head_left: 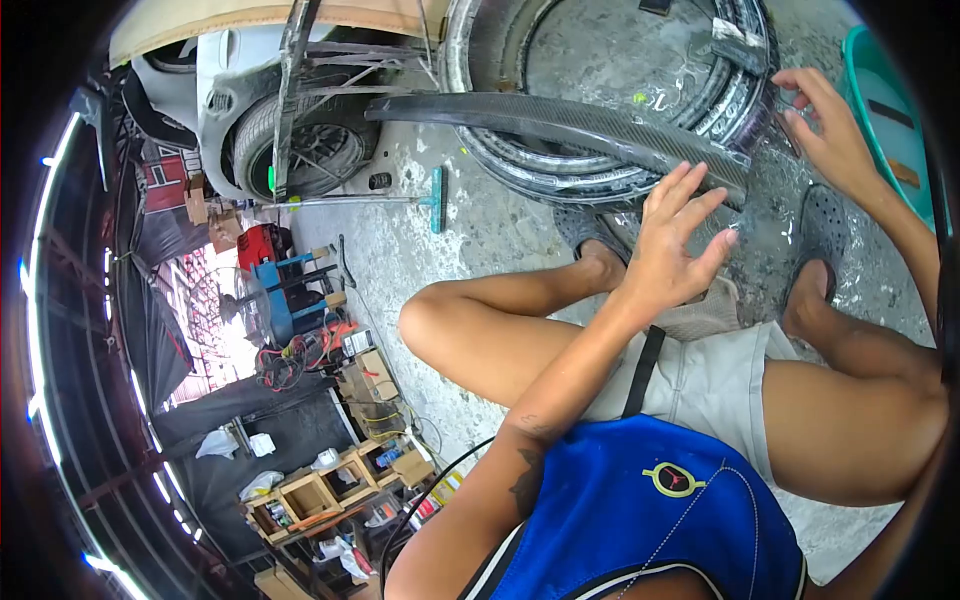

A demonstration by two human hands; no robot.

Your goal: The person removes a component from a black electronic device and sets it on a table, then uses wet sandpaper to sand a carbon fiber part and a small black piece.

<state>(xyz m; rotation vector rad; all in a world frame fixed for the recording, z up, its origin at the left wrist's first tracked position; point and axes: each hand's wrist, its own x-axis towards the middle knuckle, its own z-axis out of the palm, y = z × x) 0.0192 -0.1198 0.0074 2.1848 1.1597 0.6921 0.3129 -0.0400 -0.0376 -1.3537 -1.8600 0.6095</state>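
Note:
A long, dark carbon-fibre strip (570, 122) lies across a plastic-wrapped tyre (480, 150). My left hand (675, 240) is at the strip's near end, fingers spread and overlapping its edge in this view. To the right, my right hand (832, 130) hovers beside the tyre's rim, its thumb and fingers apart with no object visible between them. A small dark block with a pale top (738, 47) rests on the tyre near that hand. At the right edge, a teal basin (858, 60) holds water, a dark strip and an orange-brown piece.
My feet in grey clogs (824, 215) flank the tyre on wet concrete. A teal push broom (438, 200) lies to the left, near a car wheel (300, 150) and a metal frame (290, 100). Farther off are a blue stand (275, 290) and wooden shelving (310, 495).

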